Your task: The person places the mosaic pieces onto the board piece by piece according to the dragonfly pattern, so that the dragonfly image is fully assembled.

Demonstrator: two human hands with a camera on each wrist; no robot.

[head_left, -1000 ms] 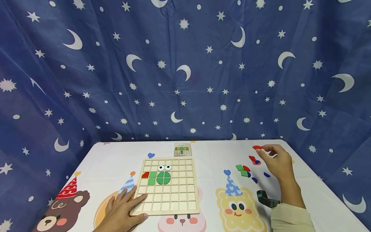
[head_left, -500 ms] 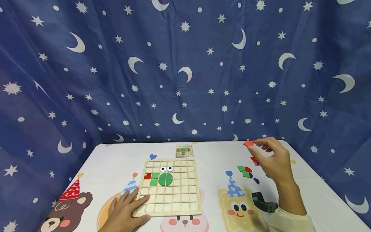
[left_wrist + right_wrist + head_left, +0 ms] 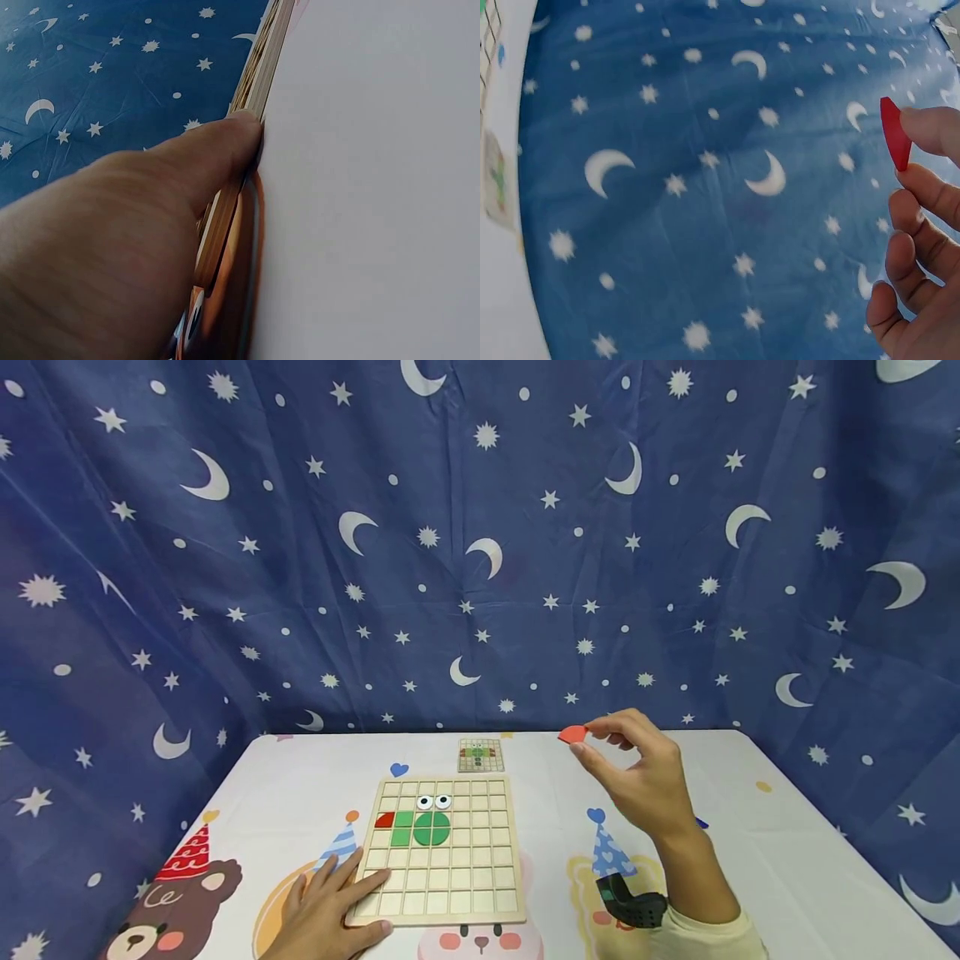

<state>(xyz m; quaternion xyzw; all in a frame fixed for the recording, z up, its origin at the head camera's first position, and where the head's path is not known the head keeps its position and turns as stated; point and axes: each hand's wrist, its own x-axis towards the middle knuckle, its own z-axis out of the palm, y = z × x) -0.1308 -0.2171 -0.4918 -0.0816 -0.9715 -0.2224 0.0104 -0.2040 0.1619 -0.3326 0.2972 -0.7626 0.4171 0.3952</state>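
Observation:
My right hand point(image 3: 643, 768) pinches a red quarter-circle tile point(image 3: 573, 734) between thumb and fingertips, held up over the back of the table. The right wrist view shows the same red tile point(image 3: 895, 135) nearly edge-on. My left hand point(image 3: 324, 906) rests at the lower left corner of the wooden grid board point(image 3: 459, 881), fingers spread, with the thumb point(image 3: 214, 150) against the board's edge. On the board lie a red quarter-circle point(image 3: 385, 820), green squares point(image 3: 401, 837), a green circle of quarter tiles point(image 3: 432, 828) and two eye discs point(image 3: 434, 802).
A small pattern card point(image 3: 481, 756) lies just behind the board. One blue tile point(image 3: 701, 822) shows past my right wrist; that arm hides the other loose tiles. A black wrist device point(image 3: 632, 906) juts from my right sleeve. A starry blue curtain point(image 3: 480, 610) hangs behind the table.
My right hand has carried the red tile leftward, from above the loose tiles toward the board. My left hand stays at the board's corner. The head view has shifted slightly.

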